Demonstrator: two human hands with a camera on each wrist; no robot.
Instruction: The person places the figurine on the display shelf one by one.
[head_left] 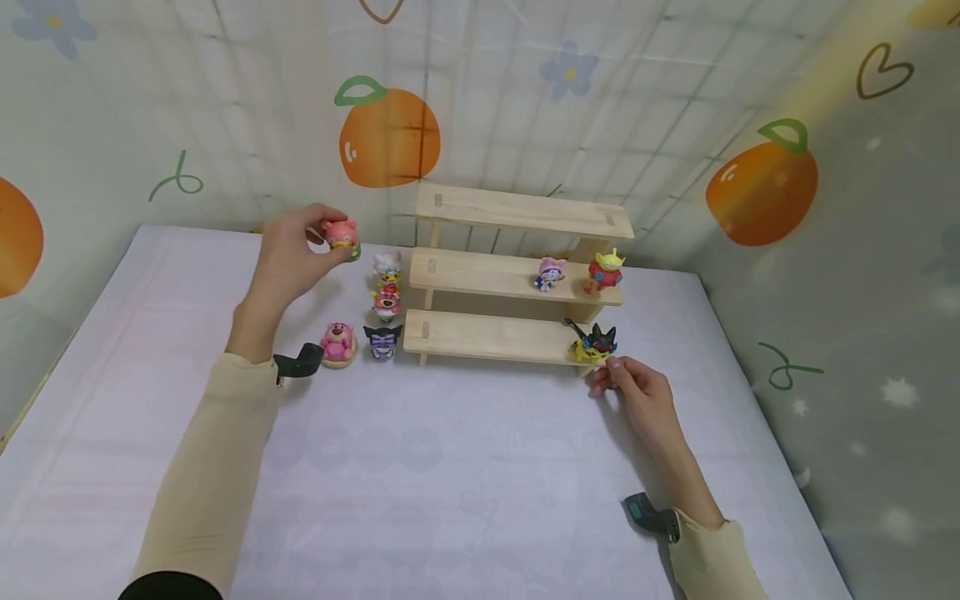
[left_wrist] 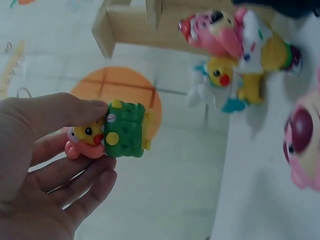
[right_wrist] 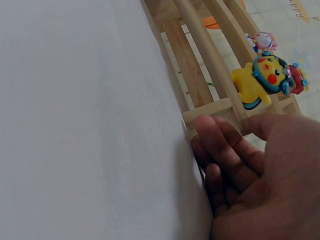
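Observation:
My left hand (head_left: 288, 254) holds a small toy figurine (left_wrist: 122, 129) with a pink hood, yellow face and green lower body, pinched between thumb and fingers above the table. Below and beside that hand stand a pink bear figurine (head_left: 339, 343), a purple-and-black figurine (head_left: 383, 342), a red-and-pink figurine (head_left: 386, 302) and a white-hatted yellow figurine (head_left: 387, 267). My right hand (head_left: 636, 392) grips the front right corner of the three-tier wooden stand (head_left: 487, 336), thumb and fingers at the lowest board's end. Right above it stands a yellow figurine (right_wrist: 267, 75) in a black costume.
The stand's middle board carries a pink-hatted figurine (head_left: 550, 273) and a figurine with a yellow-green top and red body (head_left: 603, 271). A white cloth covers the table (head_left: 420, 483). Behind it hangs a curtain (head_left: 495, 108) printed with oranges, over a wire grid.

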